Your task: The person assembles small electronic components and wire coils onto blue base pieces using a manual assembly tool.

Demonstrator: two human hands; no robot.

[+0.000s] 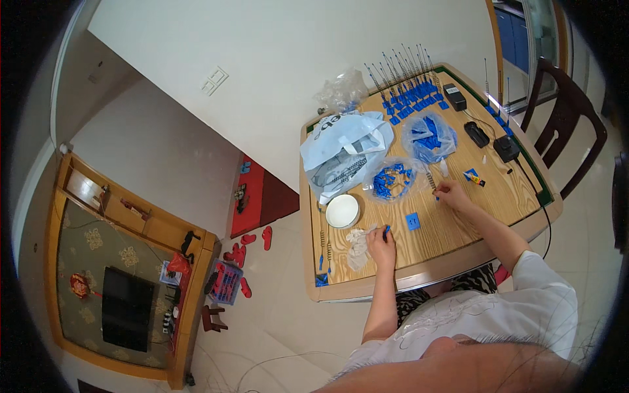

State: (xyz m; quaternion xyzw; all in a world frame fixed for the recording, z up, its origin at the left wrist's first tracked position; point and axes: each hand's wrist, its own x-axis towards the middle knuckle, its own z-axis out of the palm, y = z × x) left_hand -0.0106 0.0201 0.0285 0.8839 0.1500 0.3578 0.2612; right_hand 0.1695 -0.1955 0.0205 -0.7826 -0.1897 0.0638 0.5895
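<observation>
My left hand (381,247) is closed in a pinch around a small blue piece (386,229), beside a crumpled white tissue (357,254). To its right, my right hand (453,195) pinches the lower end of a thin coil spring (430,181); a bit of blue shows at the fingertips. Between the hands a flat blue square (412,221) with dark marks lies on the table. Just beyond are a clear bag of small blue and gold-coloured parts (392,187) and another bag of blue pieces (429,154).
A white bowl (343,211) and a pale blue bag of springs (341,154) stand left. Several upright springs on blue bases (416,98) fill the far side. A small tube (474,177), black devices (506,149) and a cable lie right. A dark chair (570,124) stands beyond.
</observation>
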